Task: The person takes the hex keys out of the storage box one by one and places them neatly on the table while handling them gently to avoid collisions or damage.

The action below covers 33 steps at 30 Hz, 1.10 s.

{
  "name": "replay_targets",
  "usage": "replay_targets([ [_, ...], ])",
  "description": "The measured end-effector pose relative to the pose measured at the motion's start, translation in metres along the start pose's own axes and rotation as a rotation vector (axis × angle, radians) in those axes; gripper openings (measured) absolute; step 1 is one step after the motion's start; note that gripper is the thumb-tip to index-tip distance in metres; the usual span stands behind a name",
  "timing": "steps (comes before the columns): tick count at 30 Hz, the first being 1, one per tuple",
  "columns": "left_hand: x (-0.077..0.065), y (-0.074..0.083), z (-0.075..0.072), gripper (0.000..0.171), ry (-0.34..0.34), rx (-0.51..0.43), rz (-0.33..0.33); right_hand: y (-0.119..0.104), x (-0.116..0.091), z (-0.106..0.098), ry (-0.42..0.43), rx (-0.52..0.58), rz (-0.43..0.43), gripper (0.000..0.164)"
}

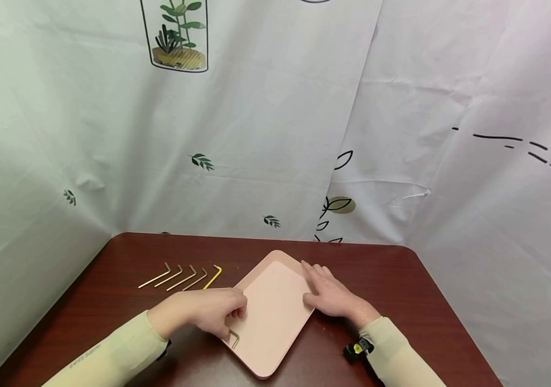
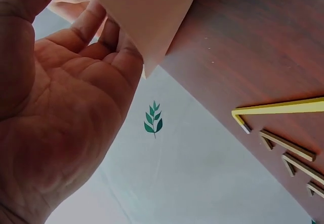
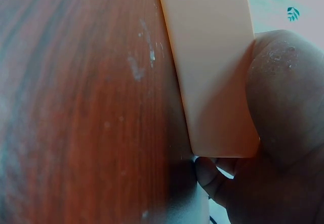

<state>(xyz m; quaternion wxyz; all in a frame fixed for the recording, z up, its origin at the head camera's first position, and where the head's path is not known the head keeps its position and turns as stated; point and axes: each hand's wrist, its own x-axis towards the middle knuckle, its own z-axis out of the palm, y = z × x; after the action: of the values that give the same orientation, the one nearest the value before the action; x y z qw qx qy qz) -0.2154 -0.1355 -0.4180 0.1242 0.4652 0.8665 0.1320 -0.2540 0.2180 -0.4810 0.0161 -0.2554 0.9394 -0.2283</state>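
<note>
A pink rectangular tray [image 1: 275, 312] stands at an angle on the table. My left hand [image 1: 212, 312] reaches over its left rim, fingers curled, and pinches a small L-shaped hex key [image 1: 237, 339]. The key's bent end shows inside the tray; the rest is hidden by the hand. In the left wrist view the palm [image 2: 76, 102] is beside the tray wall [image 2: 152, 16], with the fingertips hidden. My right hand [image 1: 331, 293] grips the tray's right side; in the right wrist view the thumb [image 3: 288, 92] presses near the rim of the tray wall [image 3: 212, 72].
On the table [image 1: 362, 279], left of the tray, several brass-coloured hex keys [image 1: 181, 284] lie in a slanted row. A yellow hex key [image 1: 214, 276] lies at the row's right end, nearest the tray. A pale printed curtain [image 1: 256, 134] hangs behind the table and along its sides.
</note>
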Motion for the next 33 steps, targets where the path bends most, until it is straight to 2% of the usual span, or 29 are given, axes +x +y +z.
replay_targets([
  [8,0.004,0.001,0.002,0.039,-0.029,0.058,-0.001,0.000,0.001,0.001,0.004,-0.003,-0.011,0.088],
  [21,0.008,0.001,0.012,0.040,-0.024,0.112,-0.018,0.002,0.000,0.001,0.003,-0.009,-0.023,0.088],
  [27,0.009,0.002,0.013,0.040,-0.030,0.109,-0.021,0.002,0.000,0.001,-0.004,0.010,-0.006,0.088],
  [33,0.010,0.003,0.015,0.039,-0.029,0.097,-0.033,0.001,0.001,0.001,0.011,-0.016,-0.018,0.088],
])
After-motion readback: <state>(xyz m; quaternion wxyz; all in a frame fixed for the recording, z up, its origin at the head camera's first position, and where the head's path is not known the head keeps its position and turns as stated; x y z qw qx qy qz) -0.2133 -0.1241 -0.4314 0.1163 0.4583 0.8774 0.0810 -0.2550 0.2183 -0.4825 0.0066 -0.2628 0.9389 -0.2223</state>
